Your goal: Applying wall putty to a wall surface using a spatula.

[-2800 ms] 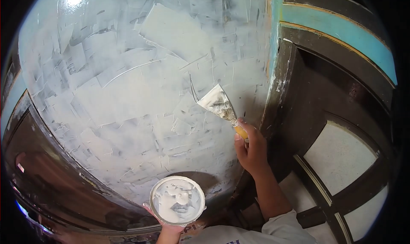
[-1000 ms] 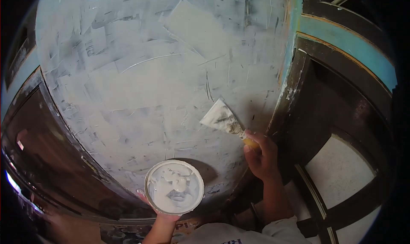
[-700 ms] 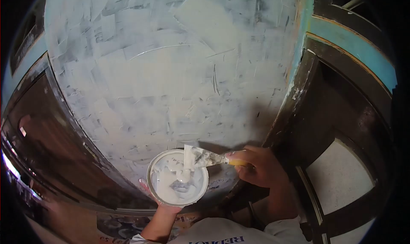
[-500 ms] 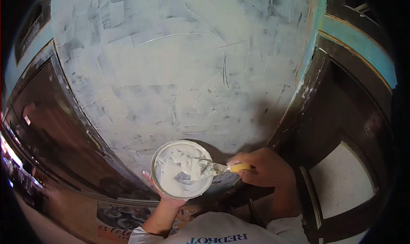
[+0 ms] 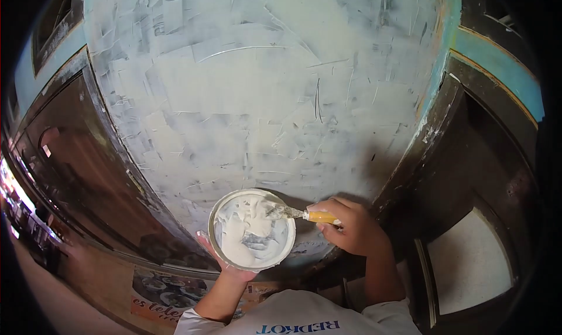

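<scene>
At the tub, putty knife crosswise, blade leftward (right hand snug round handle, left hand cupped under tub)

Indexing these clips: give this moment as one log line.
left hand: holds tub | right hand: grips scraper, blade in white paste | wall: patchily coated

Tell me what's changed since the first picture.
The right hand has brought the scraper down and left from in front of the wall; its blade is now in the white paste. The view has shifted too. Nothing was let go: the right hand still grips the scraper, the left hand still holds the tub.
</scene>
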Action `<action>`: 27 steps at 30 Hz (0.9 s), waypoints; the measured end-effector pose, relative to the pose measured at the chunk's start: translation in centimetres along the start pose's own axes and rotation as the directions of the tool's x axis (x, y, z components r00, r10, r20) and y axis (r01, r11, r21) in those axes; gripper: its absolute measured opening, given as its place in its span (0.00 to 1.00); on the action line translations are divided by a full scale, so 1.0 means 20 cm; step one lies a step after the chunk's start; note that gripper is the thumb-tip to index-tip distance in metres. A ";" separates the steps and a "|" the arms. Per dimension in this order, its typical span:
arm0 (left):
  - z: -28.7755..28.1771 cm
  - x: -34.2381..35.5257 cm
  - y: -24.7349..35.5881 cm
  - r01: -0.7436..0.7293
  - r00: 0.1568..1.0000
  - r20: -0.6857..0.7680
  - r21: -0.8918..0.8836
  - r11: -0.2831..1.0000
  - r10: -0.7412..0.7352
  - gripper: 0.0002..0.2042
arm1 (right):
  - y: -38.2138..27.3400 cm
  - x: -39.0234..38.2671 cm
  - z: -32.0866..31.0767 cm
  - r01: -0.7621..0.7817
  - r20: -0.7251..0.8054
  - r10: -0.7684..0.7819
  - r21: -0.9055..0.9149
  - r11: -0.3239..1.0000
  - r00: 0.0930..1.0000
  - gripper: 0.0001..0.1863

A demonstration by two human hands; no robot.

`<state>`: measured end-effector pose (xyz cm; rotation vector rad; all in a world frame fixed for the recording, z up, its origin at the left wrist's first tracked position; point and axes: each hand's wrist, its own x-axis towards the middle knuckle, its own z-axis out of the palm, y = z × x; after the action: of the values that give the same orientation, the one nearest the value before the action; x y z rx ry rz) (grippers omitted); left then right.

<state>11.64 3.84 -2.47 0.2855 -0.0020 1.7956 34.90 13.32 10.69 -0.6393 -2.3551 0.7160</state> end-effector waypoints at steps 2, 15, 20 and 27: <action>0.01 0.01 -0.01 -0.004 1.000 -0.007 0.028 1.000 0.005 0.56 | 0.02 -0.01 0.00 0.060 -0.057 -0.061 -0.014 0.998 0.996 0.18; 0.05 0.08 -0.04 -0.029 0.997 -0.063 0.215 0.976 0.044 0.55 | 0.11 -0.02 -0.03 0.078 -0.104 -0.067 0.100 0.992 0.992 0.17; 0.09 0.12 -0.05 -0.040 0.996 -0.064 0.279 0.959 0.060 0.55 | 0.15 -0.03 -0.03 0.145 -0.142 -0.141 0.022 0.989 0.980 0.18; 0.08 0.09 -0.05 -0.047 0.996 -0.055 0.375 0.926 0.073 0.54 | 0.18 -0.03 -0.01 0.241 -0.274 -0.264 -0.117 0.964 0.925 0.19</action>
<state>12.57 5.63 -0.76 0.5002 0.3882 1.8593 36.45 15.74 8.36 -0.4281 -2.1500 0.3849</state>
